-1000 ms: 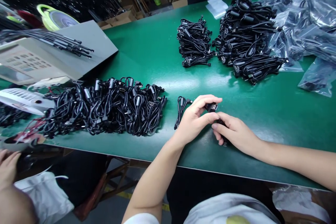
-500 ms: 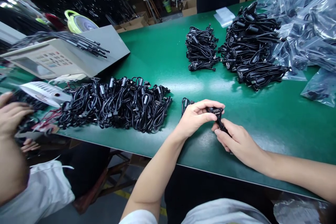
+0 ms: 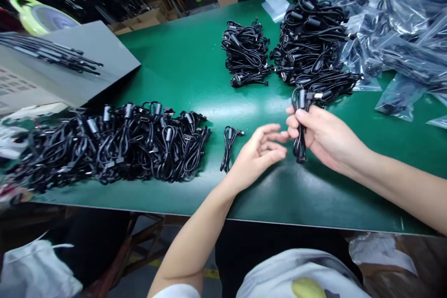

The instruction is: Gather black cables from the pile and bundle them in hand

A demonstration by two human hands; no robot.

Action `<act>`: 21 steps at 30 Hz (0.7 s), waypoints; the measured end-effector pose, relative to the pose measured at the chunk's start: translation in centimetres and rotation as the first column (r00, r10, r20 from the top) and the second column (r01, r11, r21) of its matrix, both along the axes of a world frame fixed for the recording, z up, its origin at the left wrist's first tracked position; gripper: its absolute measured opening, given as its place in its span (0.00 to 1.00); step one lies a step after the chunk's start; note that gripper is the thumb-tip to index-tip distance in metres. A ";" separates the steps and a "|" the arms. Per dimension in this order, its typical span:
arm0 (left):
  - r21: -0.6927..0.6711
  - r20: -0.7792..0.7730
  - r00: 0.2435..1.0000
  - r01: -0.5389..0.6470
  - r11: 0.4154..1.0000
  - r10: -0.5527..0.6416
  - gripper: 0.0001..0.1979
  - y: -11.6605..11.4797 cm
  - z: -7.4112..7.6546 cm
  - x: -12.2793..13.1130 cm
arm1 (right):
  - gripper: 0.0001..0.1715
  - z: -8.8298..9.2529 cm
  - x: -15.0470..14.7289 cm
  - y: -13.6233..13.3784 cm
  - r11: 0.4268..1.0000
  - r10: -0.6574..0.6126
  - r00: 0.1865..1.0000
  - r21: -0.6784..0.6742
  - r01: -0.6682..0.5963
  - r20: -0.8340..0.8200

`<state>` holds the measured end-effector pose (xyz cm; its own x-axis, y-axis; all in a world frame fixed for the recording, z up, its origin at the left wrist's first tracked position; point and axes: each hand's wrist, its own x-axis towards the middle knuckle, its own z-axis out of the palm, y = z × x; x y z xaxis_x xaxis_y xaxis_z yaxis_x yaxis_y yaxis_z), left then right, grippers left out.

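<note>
The scene is filled by a green table [image 3: 167, 74]. Clear plastic bags [image 3: 394, 28] are heaped at its far right; a long pile of black cables [image 3: 139, 144] is spread at the left, a right-hand pile [image 3: 310, 46] is stacked beside the bags, and a smaller pile [image 3: 246, 53] is set just left of that. By the right hand [image 3: 324, 132], a folded cable [image 3: 300, 148] is gripped between thumb and fingers, near the right-hand pile. The left hand [image 3: 260, 151] is empty, its fingers loosely parted close by. A single cable [image 3: 228, 144] is laid near the left wrist. The loops are probably best kept gathered by a firm middle grip, with the metal plug [image 3: 318, 96] left unpressed.
</note>
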<state>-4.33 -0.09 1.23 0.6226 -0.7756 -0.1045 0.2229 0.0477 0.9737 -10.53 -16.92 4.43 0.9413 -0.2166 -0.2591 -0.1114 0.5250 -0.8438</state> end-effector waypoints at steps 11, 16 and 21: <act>0.058 -0.213 0.949 0.248 0.967 -0.230 0.18 -0.9 0.6 -1.4 | 0.11 0.4 0.1 -0.1 0.972 -0.097 0.987 -0.201 0.122 0.126; 0.066 -0.189 0.951 0.263 0.963 -0.247 0.17 -0.8 0.4 -1.4 | 0.09 0.2 0.3 -0.1 0.978 -0.111 0.985 -0.159 0.132 0.132; 0.172 0.036 0.954 0.289 0.942 -0.299 0.14 -0.6 0.2 -1.6 | 0.17 -0.3 0.9 -0.6 0.981 -0.057 0.998 -0.187 0.060 0.020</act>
